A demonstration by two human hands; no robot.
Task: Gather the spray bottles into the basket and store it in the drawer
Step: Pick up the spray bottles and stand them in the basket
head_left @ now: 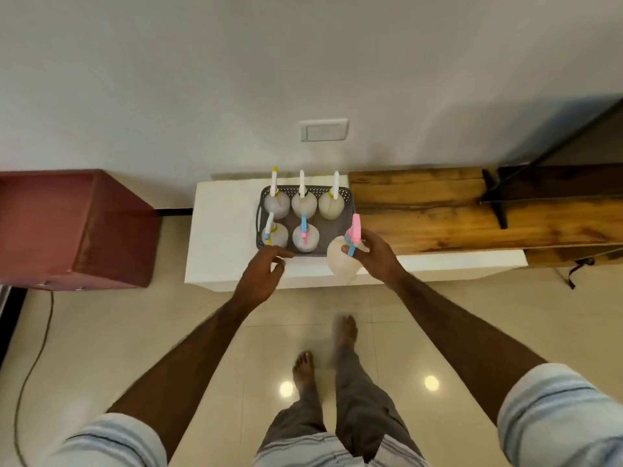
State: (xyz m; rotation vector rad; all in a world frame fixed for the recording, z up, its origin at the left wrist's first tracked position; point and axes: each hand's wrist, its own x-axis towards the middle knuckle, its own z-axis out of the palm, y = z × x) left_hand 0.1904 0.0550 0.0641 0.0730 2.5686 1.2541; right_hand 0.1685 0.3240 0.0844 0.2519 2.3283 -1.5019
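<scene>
Person is standing barefoot on the glossy tile floor [209,352], one foot blurred, so footing looks unsettled while both arms are reaching fwd. Right hand [372,252] is gripping the sixth spray bottle [342,261] by its pink/blue trigger head, fingers [347,248] closed round the neck, body hanging over the desk [222,237] front edge, just outside the basket [333,235] near-right corner. Risk: w/ a neck-only hold the bottle is prob. swinging, and could clip the basket rim or knock the pink-trigger bottle [305,235] beside the one free slot. Left hand [261,274] is hovering at the basket's near-left rim, fingers loosely curled, holding nothing; if it isn't bracing, the basket could slide. Farther back, five bottles are standing upright inside, tall nozzles apt to snag. Drawer isn't identifiable from here.
</scene>
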